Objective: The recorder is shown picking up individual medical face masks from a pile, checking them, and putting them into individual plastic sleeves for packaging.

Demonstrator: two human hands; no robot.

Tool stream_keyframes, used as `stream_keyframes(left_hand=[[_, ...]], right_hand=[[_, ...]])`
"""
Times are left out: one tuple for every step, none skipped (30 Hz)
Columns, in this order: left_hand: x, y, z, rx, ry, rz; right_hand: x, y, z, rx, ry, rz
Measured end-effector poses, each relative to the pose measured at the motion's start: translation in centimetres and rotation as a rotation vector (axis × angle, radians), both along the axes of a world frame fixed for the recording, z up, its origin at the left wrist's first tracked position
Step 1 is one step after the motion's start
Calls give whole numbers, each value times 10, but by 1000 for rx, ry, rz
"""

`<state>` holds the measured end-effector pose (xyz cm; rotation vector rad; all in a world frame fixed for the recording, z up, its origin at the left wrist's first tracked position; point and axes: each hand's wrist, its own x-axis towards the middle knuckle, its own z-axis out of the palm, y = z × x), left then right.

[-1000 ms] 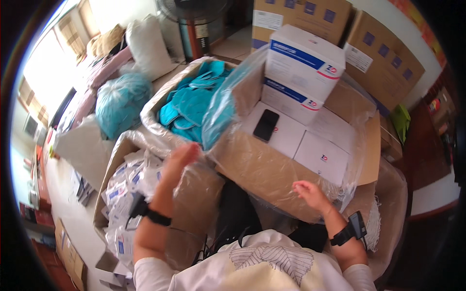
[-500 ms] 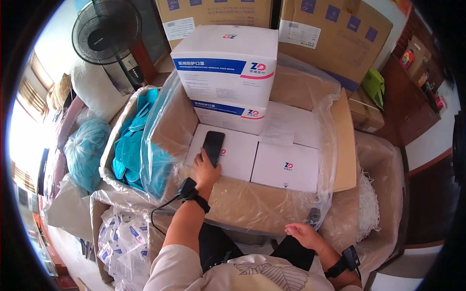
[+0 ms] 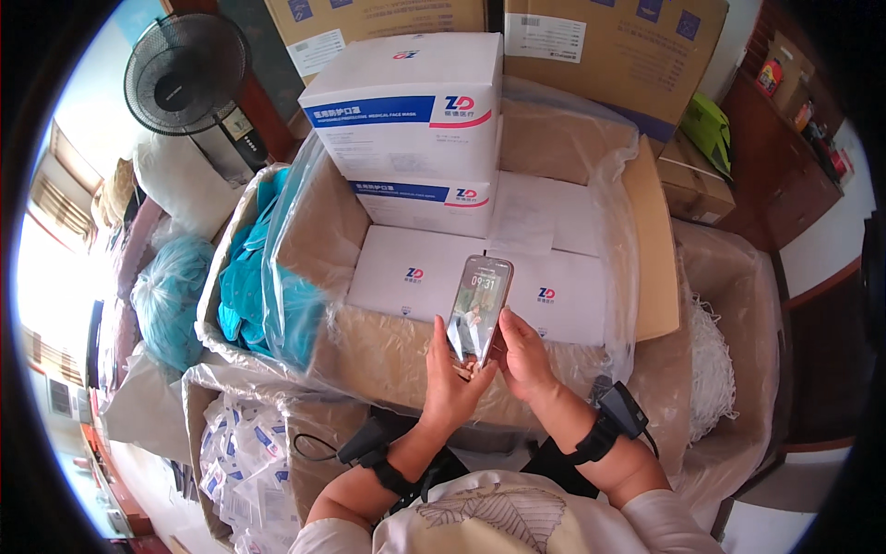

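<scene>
Gripping phone point(image 3: 477, 308) w/ both hands point(image 3: 449, 374) point(image 3: 522, 354), fingers curled; lined carton point(image 3: 651, 240) holds white boxes point(image 3: 411, 106).

Phone point(image 3: 478, 309) being held up over the open carton

It is a slim phone with a lit, glossy screen, standing nearly upright and leaning a little to the right. Its lower end is sitting between both hands, above white boxes.

Head view, steeply down, close over carton point(image 3: 646, 249)

Left hand point(image 3: 449, 383) and right hand point(image 3: 526, 355) hold a smartphone point(image 3: 478, 308) above white boxes point(image 3: 434, 272).
</scene>
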<state>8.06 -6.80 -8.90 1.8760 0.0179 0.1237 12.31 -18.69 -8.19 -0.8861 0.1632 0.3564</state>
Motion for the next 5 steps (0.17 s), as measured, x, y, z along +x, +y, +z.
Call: stream_keyframes(left_hand=[[-6,-1,9,140,16,7],[-12,-2,14,171,12,3],[-17,-3,19,204,5,1],[-22,-4,21,236,-3,-3],[-26,-3,22,236,-7,0]], right_hand=[[-4,1,1,4,-14,-20],[-9,2,2,7,-28,-40],[-13,1,5,6,-55,-43],[-18,1,5,42,-73,-34],[-22,0,4,78,-91,-26]])
